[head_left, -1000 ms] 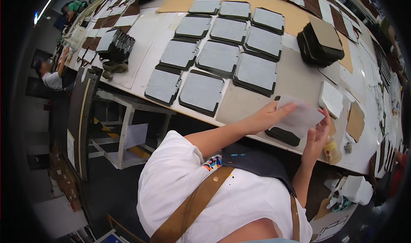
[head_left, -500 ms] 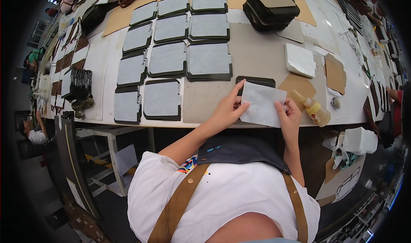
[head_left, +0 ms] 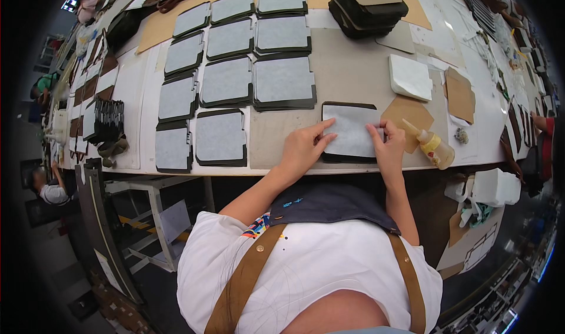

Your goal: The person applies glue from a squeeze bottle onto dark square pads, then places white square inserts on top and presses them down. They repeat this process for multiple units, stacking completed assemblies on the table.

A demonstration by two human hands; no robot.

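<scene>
A pale grey-white sheet (head_left: 353, 135) lies over a slightly larger dark panel (head_left: 348, 158), whose dark border shows at the top and bottom. My left hand (head_left: 301, 150) rests at the sheet's left side, its index finger and thumb stretched apart onto the surface. At the right edge, my right hand (head_left: 389, 144) has its thumb on the sheet and its other fingers bent close beside it, gripping that edge. Left of my hands, several stacks of dark panels topped with the same pale sheets (head_left: 220, 137) stand in rows.
A yellowish glue bottle (head_left: 436, 150) with a pointed nozzle lies right of my right hand. Beyond it are a brown card (head_left: 407, 121), a white stack (head_left: 410, 78) and brown pieces (head_left: 459, 95). A tall dark stack (head_left: 368, 10) stands at the back. The table's front edge runs near my wrists.
The sheet, held up and tilted between both hands before, has come down onto the dark panel and lined up with it. My left fingers have spread on its surface.
</scene>
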